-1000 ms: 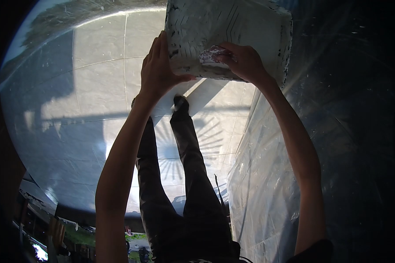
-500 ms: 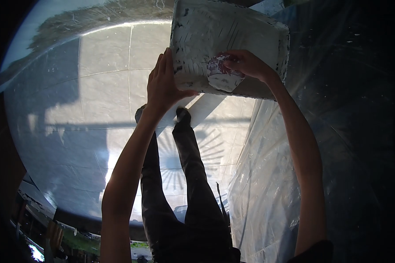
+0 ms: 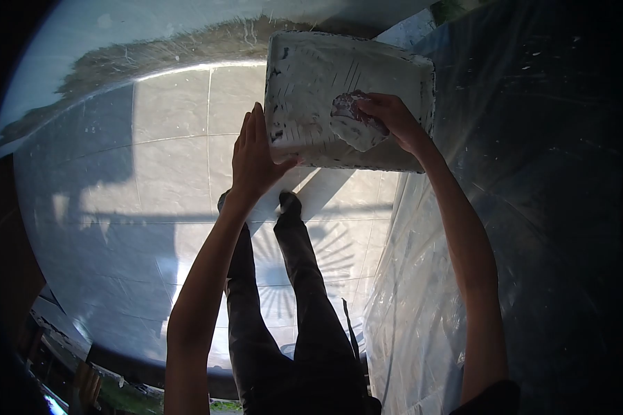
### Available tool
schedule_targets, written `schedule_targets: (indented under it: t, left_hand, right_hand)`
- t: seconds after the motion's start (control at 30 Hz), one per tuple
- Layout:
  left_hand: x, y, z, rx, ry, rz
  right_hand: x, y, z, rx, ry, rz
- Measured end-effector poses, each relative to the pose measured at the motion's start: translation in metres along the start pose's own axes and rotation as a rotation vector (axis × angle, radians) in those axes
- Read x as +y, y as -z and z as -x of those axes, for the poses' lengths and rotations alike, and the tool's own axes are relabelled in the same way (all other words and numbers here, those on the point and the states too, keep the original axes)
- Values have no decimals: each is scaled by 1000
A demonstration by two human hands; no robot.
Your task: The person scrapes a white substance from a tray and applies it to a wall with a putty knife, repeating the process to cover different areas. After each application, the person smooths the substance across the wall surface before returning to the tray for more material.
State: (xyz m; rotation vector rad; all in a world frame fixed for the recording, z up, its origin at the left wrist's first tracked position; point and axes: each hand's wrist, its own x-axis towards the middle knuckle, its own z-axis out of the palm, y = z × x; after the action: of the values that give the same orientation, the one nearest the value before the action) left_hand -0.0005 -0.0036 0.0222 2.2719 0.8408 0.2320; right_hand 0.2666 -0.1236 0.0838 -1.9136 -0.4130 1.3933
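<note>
A paint tray, pale inside with dark ridge marks and smeared with white paint, is at the top centre of the head view. My left hand holds its near left corner, fingers stretched along the left side and thumb at the near edge. Over the tray's inside, my right hand grips a paint-coated pad. The pad is reddish purple at the top and thick with white paint below. Whether it is a sponge or a folded cloth, I cannot make out. What bears the tray's weight is hidden.
Grey floor tiles lie below, with sunlit patches and shadows. Clear plastic sheeting hangs along the right. My legs and feet are beneath the tray. A curved wall, pale with a dark band, rises beyond.
The whole tray now shows in view, lower in the picture, along with both hands. My right hand and the pad have shifted slightly within the tray. Both hands keep their holds.
</note>
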Motion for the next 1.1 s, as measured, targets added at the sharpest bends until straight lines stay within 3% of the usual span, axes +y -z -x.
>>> schedule_targets:
  t: [0.3,0.53,0.8,1.1]
  left_hand:
    - [21,52,-16,156,-102,15]
    - [67,128,-27,247,-146,38]
    - [147,269,-45,434,-221,83]
    - [210,460,-80,750,-420,35]
  right_hand:
    - [-45,4,29,-13,139,-214]
    - [-124,20,81,15,275,-291]
    - [-283,25,182,4,453,-299]
    - [-486,4,273,-25,821,-264]
